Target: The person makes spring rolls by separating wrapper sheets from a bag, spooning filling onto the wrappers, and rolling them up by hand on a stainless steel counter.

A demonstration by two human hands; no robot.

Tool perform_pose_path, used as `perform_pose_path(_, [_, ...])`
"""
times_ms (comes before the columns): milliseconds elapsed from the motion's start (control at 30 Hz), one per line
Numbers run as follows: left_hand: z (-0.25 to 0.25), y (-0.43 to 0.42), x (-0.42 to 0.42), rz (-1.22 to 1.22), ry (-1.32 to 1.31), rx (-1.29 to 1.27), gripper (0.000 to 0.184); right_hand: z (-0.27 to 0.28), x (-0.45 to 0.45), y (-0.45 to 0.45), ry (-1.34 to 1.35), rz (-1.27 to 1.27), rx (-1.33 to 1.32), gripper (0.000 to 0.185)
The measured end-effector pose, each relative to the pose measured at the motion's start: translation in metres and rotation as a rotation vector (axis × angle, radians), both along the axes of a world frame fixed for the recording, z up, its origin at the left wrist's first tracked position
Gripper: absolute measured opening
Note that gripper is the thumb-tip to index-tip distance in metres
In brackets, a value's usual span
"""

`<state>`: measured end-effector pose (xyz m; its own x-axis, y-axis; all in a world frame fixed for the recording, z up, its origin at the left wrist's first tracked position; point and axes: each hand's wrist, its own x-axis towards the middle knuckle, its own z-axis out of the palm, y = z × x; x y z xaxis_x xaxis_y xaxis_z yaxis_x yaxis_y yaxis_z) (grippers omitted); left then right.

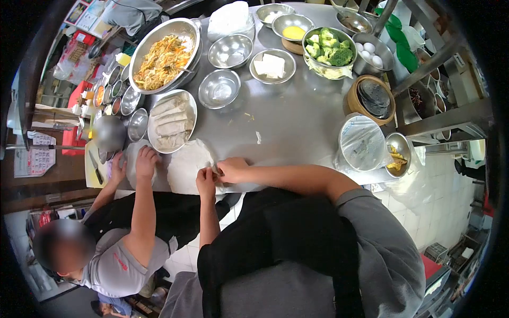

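My left hand (207, 183) and my right hand (231, 170) are close together at the right edge of a thin white wrapper sheet (185, 167), near the table's front edge. The fingers of both hands are pinched at the sheet's edge. Just behind the sheet, an oval white plate (194, 100) holds several pale rolls (172, 121). Beyond the plate, a large colander (195, 29) contains shredded filling (164, 61) with a utensil in it.
A co-worker's hands (147, 160) touch another sheet (137, 175) at the left. Steel bowls (219, 89) stand at the back, with broccoli (330, 47), tofu (270, 66) and eggs (371, 54). A steamer basket (351, 100) and covered container (362, 143) stand right. A knife (95, 168) lies left.
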<state>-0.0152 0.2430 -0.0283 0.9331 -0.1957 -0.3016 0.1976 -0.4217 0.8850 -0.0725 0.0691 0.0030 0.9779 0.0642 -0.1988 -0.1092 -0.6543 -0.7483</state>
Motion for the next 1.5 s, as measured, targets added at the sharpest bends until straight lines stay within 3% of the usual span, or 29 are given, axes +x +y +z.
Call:
perform_pose_path(133, [0.014,-0.006,-0.009,0.009,-0.027,-0.074,0.030,-0.023,0.008,0.011,-0.035,-0.056,-0.036,0.018])
perform_pose_path(200, [0.032,-0.014,-0.021,-0.064,-0.196,0.086,0.037,-0.025,0.013,0.003,0.134,-0.034,0.176,0.013])
perform_pose_path(300, [0.035,-0.007,-0.023,-0.164,-0.171,0.056,0.044,-0.023,0.015,-0.003,0.240,-0.033,0.354,0.012])
perform_pose_path(500, [0.040,0.006,-0.006,-0.303,-0.112,0.180,0.029,-0.018,0.012,-0.009,0.248,-0.056,0.482,0.013])
perform_pose_path(933, [0.030,0.007,0.003,-0.258,-0.085,0.125,0.025,-0.021,0.005,-0.007,0.201,-0.092,0.609,0.013])
perform_pose_path(1100, [0.059,-0.017,-0.008,-0.367,-0.090,0.393,0.018,-0.020,0.006,-0.005,0.157,-0.071,0.423,0.015])
perform_pose_path(1233, [0.083,-0.041,-0.024,-0.368,-0.323,0.583,0.016,-0.013,0.004,-0.004,0.122,-0.082,0.230,0.015])
perform_pose_path(1500, [0.080,-0.058,-0.014,-0.269,-0.649,0.527,0.014,-0.015,0.008,-0.001,0.191,-0.137,0.294,0.013])
